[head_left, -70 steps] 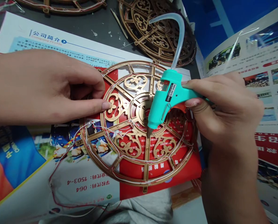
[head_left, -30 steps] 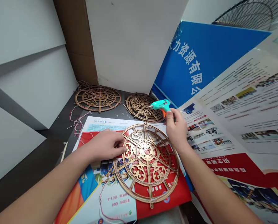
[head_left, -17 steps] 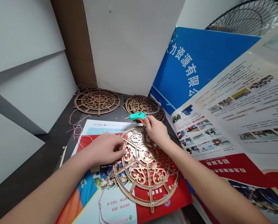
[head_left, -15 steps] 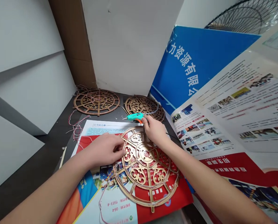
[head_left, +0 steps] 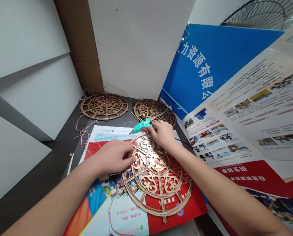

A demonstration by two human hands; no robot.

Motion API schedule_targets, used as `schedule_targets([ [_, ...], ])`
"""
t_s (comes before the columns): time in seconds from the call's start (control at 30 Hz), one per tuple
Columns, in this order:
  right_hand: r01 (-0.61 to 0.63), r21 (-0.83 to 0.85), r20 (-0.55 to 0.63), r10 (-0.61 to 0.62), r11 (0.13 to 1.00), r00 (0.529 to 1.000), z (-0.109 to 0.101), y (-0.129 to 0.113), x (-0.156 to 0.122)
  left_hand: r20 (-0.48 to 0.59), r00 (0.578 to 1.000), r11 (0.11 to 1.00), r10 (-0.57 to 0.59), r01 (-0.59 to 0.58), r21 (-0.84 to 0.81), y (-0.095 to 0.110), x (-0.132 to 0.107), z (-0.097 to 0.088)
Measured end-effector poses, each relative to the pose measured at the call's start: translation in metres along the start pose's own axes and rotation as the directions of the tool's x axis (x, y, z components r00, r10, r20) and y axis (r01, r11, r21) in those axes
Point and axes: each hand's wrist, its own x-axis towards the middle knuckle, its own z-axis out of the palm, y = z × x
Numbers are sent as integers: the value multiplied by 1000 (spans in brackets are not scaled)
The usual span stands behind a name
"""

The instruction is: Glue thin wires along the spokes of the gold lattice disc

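A round gold-brown openwork disc [head_left: 163, 203] lies on red and white printed sheets, with thin wires along its rings. My left hand [head_left: 118, 156] is closed on the disc's upper left edge, thumb and fingers pinching at the rim; some fingertips are hidden. My right hand [head_left: 163, 133] is wrapped round a teal glue gun [head_left: 141, 125] with an orange trigger, just over the disc's far edge. The gun's nozzle points down and to the left, close to the rim; whether it touches I cannot tell. A glue stick trails from its back end.
Two similar discs, one at the back left [head_left: 104, 106] and one at the back right [head_left: 142, 109], lie on the dark table. Loose pink wires [head_left: 85, 135] tangle at the left. White boards [head_left: 141, 49] stand behind, and printed posters [head_left: 217, 137] lean on the right.
My right hand has tilted the glue gun, so its nozzle has swung from pointing left to pointing down and left. My left hand stays on the disc. The whole view has shifted slightly.
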Motion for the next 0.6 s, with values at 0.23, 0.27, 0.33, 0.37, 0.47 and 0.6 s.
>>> schedule_targets([
  [0.23, 32, 43, -22, -31, 999, 999, 3, 5, 0, 3, 1000, 1000, -4, 4, 4, 0, 0, 0],
  [0.27, 34, 48, -21, -33, 998, 999, 3, 6, 1, 3, 1000, 1000, -4, 4, 4, 0, 1, -1],
  [0.33, 41, 56, -16, -40, 998, 999, 3, 7, 1, 5, 1000, 1000, -2, 2, 4, 0, 1, -1],
  [0.37, 46, 59, -12, -45, 997, 999, 3, 7, 2, 6, 1000, 1000, -2, 2, 3, 0, 1, -1],
  [0.47, 56, 68, 0, -56, 996, 998, 1, 7, 2, 5, 1000, 1000, -3, 3, -3, 0, 0, -2],
  [0.6, 51, 85, 2, -51, 995, 999, -3, 7, 1, 1, 1000, 1000, -3, 3, -19, 1, -1, -2],
])
